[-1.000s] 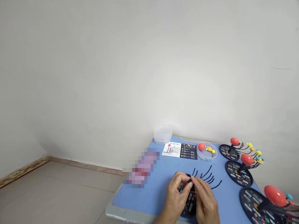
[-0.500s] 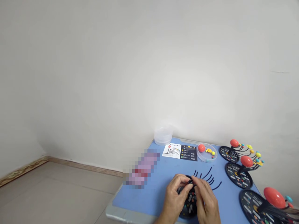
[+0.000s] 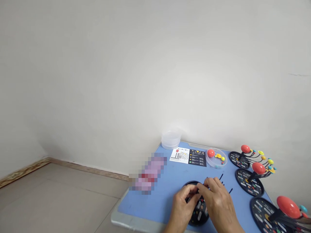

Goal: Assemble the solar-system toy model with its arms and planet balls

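My left hand (image 3: 182,205) pinches a small black plastic part over a round black base (image 3: 199,216) printed with planets. The part is mostly hidden by the fingertips. My right hand (image 3: 217,202) meets the left one there, its thumb and fingertips bent inward on the same part. Thin black curved rods (image 3: 230,191) stick out past the right hand's knuckles, most of their length covered by it. Whether the rods join the held part cannot be made out.
Three finished solar system models with red suns (image 3: 259,168) line the table's right side. Behind lie a clear dish of coloured balls (image 3: 217,158), an instruction sheet (image 3: 187,157) and a clear plastic tub (image 3: 170,139). A blurred pink item (image 3: 150,174) is on the left.
My right hand has turned over the rods, covering more of them, and its fingers have closed in on the black part. The view has shifted slightly.
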